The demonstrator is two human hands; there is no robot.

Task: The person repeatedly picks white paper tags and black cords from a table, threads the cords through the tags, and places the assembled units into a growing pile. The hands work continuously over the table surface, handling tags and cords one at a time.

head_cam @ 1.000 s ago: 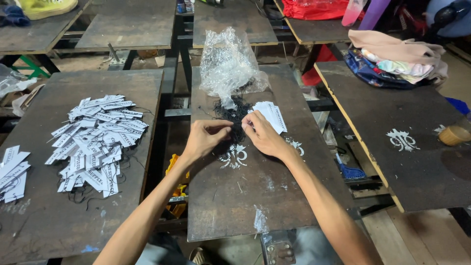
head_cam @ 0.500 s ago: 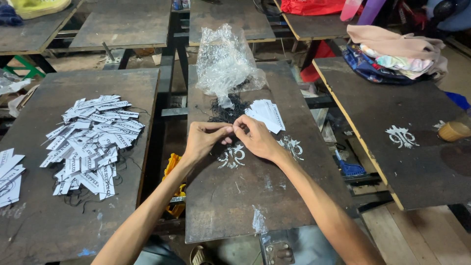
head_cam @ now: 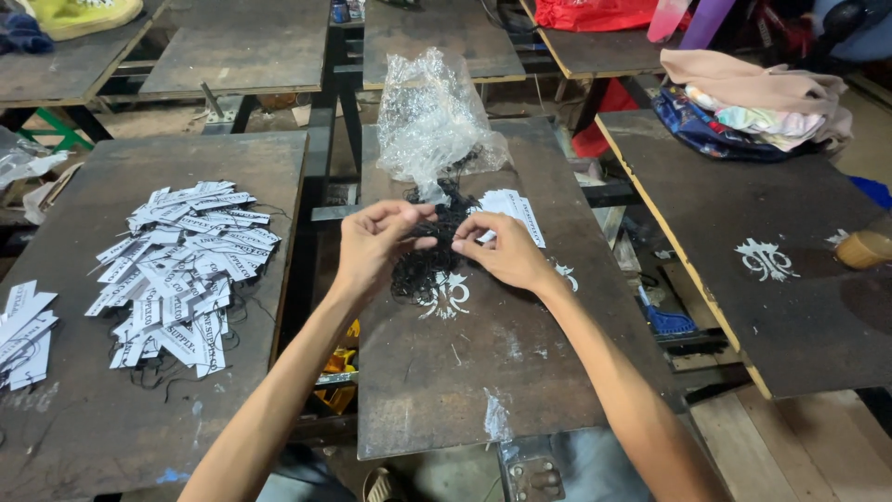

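At the middle of the dark, paint-marked wooden tabletop (head_cam: 465, 372), a tangled clump of thin black string (head_cam: 423, 265) hangs from both hands, its lower part trailing over a white stencilled ornament (head_cam: 444, 296) on the board. The left hand (head_cam: 372, 244) has its thumb and fingers pinched together on the upper strands, and the right hand (head_cam: 502, 249) is likewise closed on the strands just opposite, fingertips nearly meeting. Half a second ago both hands were lower and pressed close to the board with little string showing between them; now they have risen and a larger bunch of string has come up with them, which suggests a strand is being teased free of the tangle. Just behind the right hand lies a small stack of white printed paper tags (head_cam: 513, 212), touching the string's far edge. Behind that stands a crumpled clear plastic bag (head_cam: 432, 116), with more black string spilling from its mouth. On the neighbouring tabletop to the left, well apart, a broad heap of white printed tags with black strings (head_cam: 181, 270) is spread out.
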